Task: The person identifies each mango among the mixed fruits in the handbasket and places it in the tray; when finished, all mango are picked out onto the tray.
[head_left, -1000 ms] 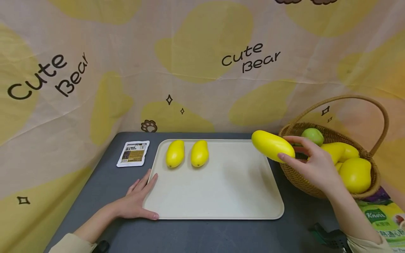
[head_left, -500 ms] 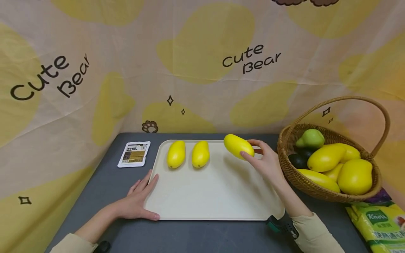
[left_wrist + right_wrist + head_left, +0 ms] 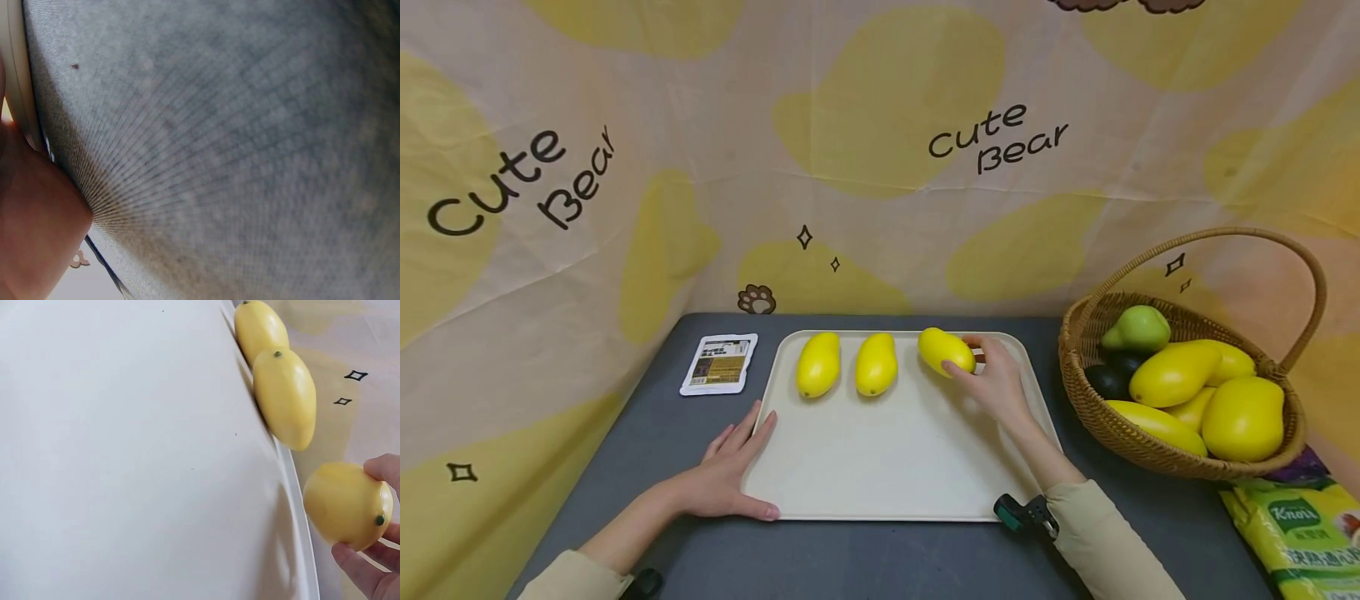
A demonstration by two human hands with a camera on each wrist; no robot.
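My right hand (image 3: pixel 996 385) grips a yellow mango (image 3: pixel 942 351) between thumb and fingers over the back right of the cream tray (image 3: pixel 880 467). In the right wrist view, that mango (image 3: pixel 344 506) is tilted, its stem end facing the camera, and seems just above the tray's surface. Two more mangoes lie side by side at the tray's back: the left mango (image 3: pixel 818 365) and the middle mango (image 3: pixel 876 365). My left hand (image 3: pixel 722 475) rests on the tray's left edge with fingers spread and thumb at the front corner. Only part of that hand shows in the left wrist view.
To the right stands a wicker basket (image 3: pixel 1097 433) with a tall handle, holding several yellow fruits, a green pear (image 3: pixel 1138 329) and dark fruit (image 3: pixel 1105 382). A yellow-green Knorr packet (image 3: pixel 1292 525) lies in front of it. A white-edged sachet (image 3: pixel 718 364) lies left of the tray.
My right hand has carried the mango leftward from beside the basket to the tray's back right, and lowered it. The left hand has stayed on the tray's edge.
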